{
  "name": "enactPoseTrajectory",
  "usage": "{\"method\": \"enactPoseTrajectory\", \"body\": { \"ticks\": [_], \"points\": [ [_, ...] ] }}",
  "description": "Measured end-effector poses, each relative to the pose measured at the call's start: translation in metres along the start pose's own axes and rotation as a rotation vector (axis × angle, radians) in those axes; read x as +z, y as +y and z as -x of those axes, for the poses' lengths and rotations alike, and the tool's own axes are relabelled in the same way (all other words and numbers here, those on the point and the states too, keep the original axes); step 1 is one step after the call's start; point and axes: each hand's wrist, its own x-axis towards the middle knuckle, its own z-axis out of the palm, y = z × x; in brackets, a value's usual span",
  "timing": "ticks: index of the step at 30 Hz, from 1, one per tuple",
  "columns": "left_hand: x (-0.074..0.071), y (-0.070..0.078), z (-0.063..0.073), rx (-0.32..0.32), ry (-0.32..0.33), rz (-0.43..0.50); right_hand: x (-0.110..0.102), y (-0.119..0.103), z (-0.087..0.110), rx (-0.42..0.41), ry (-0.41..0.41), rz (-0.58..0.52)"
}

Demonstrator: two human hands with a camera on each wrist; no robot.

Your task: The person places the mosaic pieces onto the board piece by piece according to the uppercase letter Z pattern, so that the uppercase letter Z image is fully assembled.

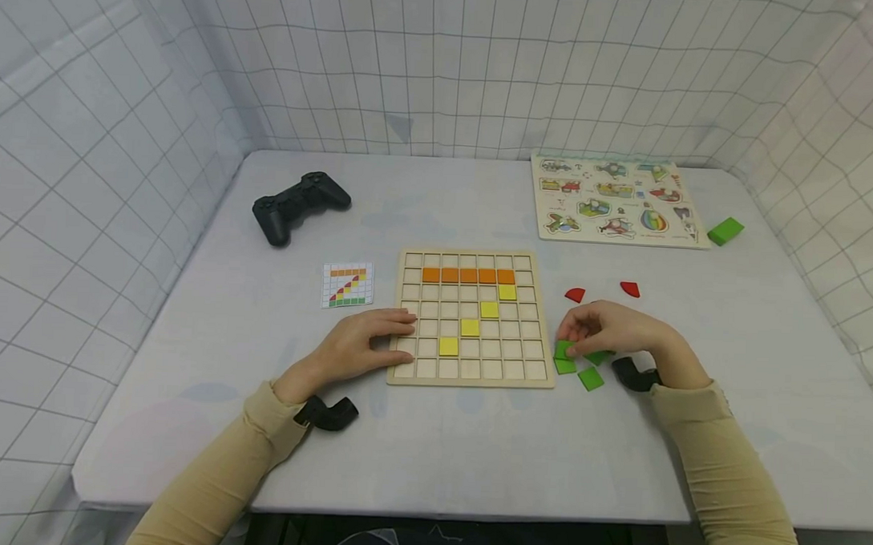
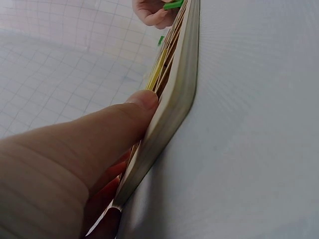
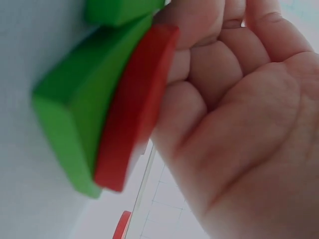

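Observation:
A wooden grid board (image 1: pixel 469 382) lies flat, with a row of orange tiles (image 1: pixel 468 276) near its top and a diagonal of yellow tiles (image 1: pixel 470 328) below. My left hand (image 1: pixel 358 342) rests at the board's left edge; its thumb (image 2: pixel 127 117) lies on the frame. Right of the board, my right hand (image 1: pixel 611 328) pinches a green square tile (image 1: pixel 564 351) between thumb and fingers. More green tiles (image 1: pixel 590 379) lie under and beside that hand. Close by in the right wrist view, a red curved-edge piece (image 3: pixel 137 109) lies against a green tile (image 3: pixel 75 109).
A pattern card (image 1: pixel 348 285) lies left of the board, with a black game controller (image 1: pixel 302 206) behind it. Two red pieces (image 1: pixel 630 289) sit beyond my right hand. At the back right are a picture puzzle board (image 1: pixel 615 202) and a green block (image 1: pixel 726 230).

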Motion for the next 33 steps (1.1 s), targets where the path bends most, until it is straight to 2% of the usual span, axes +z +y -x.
{"method": "enactPoseTrajectory", "body": {
  "ticks": [6, 12, 22, 33],
  "points": [
    [0.0, 0.0, 0.0, 0.002, 0.001, 0.003, -0.006, -0.002, 0.001, 0.002, 0.023, 0.013],
    [0.001, -0.002, 0.0, -0.002, 0.001, -0.003, -0.007, -0.014, -0.007, -0.055, 0.025, -0.018],
    [0.001, -0.002, 0.0, 0.001, 0.002, 0.006, 0.019, -0.06, -0.049, -0.122, -0.026, -0.027],
    [0.001, 0.0, -0.001, 0.002, -0.001, 0.004, 0.056, -0.097, -0.094, -0.164, -0.094, 0.07]
  ]
}}
